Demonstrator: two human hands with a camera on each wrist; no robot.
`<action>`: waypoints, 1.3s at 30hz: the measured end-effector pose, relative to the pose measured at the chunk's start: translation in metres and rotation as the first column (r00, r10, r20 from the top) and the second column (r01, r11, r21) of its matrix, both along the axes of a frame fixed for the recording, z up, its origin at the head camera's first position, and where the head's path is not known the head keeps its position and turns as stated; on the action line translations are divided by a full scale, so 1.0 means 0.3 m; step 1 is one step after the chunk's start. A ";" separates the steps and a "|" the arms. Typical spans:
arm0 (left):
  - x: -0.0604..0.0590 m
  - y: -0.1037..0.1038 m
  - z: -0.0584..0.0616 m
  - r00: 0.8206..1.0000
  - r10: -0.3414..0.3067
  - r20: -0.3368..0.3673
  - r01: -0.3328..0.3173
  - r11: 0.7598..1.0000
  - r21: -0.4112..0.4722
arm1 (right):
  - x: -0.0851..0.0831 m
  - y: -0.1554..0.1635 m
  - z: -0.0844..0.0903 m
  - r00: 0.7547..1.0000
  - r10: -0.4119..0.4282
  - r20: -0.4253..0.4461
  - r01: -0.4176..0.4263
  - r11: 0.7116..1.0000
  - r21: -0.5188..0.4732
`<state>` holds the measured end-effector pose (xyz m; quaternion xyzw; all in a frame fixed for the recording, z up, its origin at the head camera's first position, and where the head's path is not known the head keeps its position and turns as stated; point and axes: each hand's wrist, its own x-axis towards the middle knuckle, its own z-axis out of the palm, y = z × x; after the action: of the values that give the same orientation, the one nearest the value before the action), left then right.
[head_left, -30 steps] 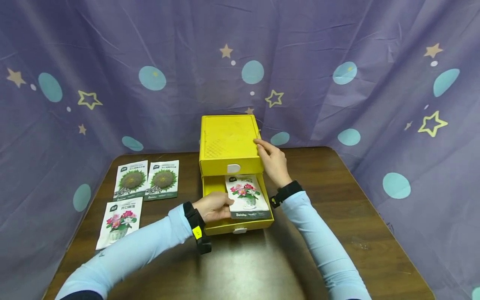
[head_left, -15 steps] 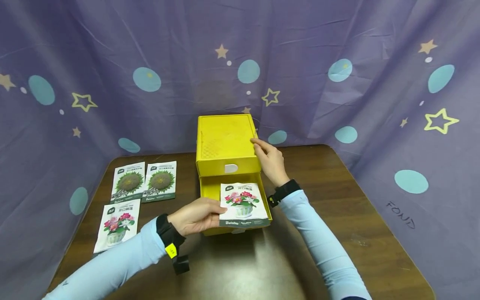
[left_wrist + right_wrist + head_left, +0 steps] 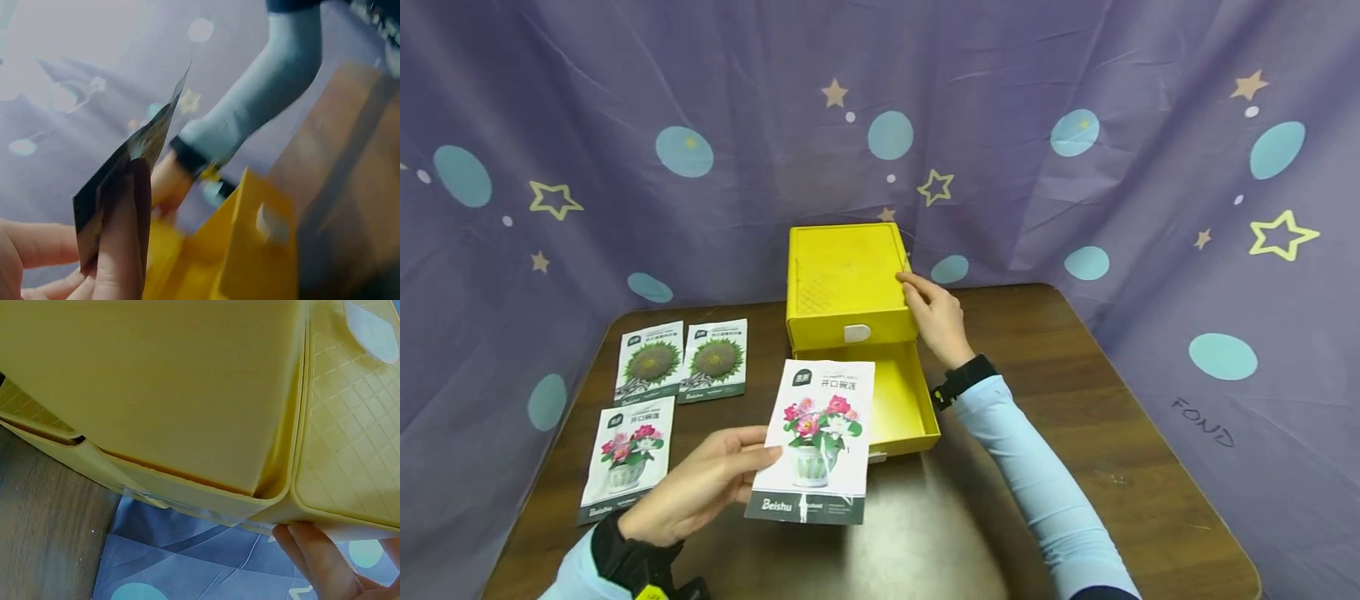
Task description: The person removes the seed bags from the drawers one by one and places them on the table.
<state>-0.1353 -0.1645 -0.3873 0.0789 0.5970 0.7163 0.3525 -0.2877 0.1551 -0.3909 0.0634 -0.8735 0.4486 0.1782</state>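
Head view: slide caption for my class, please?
Left hand holds a flower packet near an open yellow drawer; right hand touches the cabinet.

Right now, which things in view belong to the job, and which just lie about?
Job:
flower packet in left grip
yellow box, right grip touching it
open lower drawer
probably the three laid-out packets

Surroundings only:
table
curtain

"Beishu" on held packet; "FOND" on curtain

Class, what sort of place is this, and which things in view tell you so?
Possibly a makeshift recording booth: a patterned purple curtain hangs behind and on both sides of a wood-grain table, and black straps circle both wrists.
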 end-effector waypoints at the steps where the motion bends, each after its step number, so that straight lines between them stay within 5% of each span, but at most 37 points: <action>1: 0.005 -0.022 -0.001 0.999 0.039 -0.037 -0.041 0.998 -0.040 | 0.001 0.004 0.003 1.000 -0.003 -0.002 0.003 1.000 -0.001; 4: 0.017 -0.089 -0.015 0.972 0.190 -0.136 -0.210 0.966 -0.153 | 0.004 0.017 0.009 1.000 -0.008 -0.010 0.008 1.000 -0.001; 9: 0.013 -0.193 -0.068 0.889 0.411 -0.200 -0.453 0.851 -0.266 | 0.002 0.037 0.019 1.000 -0.018 -0.021 0.018 1.000 -0.006; 11: 0.004 -0.225 -0.100 0.864 0.457 -0.211 -0.503 0.799 -0.329 | 0.002 0.043 0.023 0.999 -0.022 -0.024 0.022 1.000 -0.009; 15: -0.017 -0.265 -0.192 0.854 0.478 -0.204 -0.516 0.735 -0.439 | -0.001 0.051 0.026 0.999 -0.029 -0.027 0.028 0.999 -0.016; 20: -0.042 -0.279 -0.316 0.887 0.430 -0.170 -0.455 0.747 -0.485 | -0.010 0.052 0.022 0.999 -0.035 -0.028 0.035 0.999 -0.007; 25: -0.078 -0.278 -0.392 0.920 0.364 -0.147 -0.387 0.779 -0.494 | -0.012 0.042 0.016 0.999 -0.034 -0.024 0.033 0.999 -0.005; 31: -0.107 -0.283 -0.428 0.914 0.405 -0.032 -0.378 0.819 -0.432 | -0.016 0.019 0.001 1.000 -0.015 -0.018 0.015 1.000 0.003; 39: -0.142 -0.322 -0.431 0.918 0.395 -0.033 -0.364 0.806 -0.467 | -0.020 0.000 -0.010 1.000 0.001 -0.014 -0.001 1.000 0.002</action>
<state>-0.1779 -0.2612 -0.5165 -0.1520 0.7422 0.6107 0.2302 -0.2935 0.1550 -0.3940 0.0671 -0.8726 0.4474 0.1839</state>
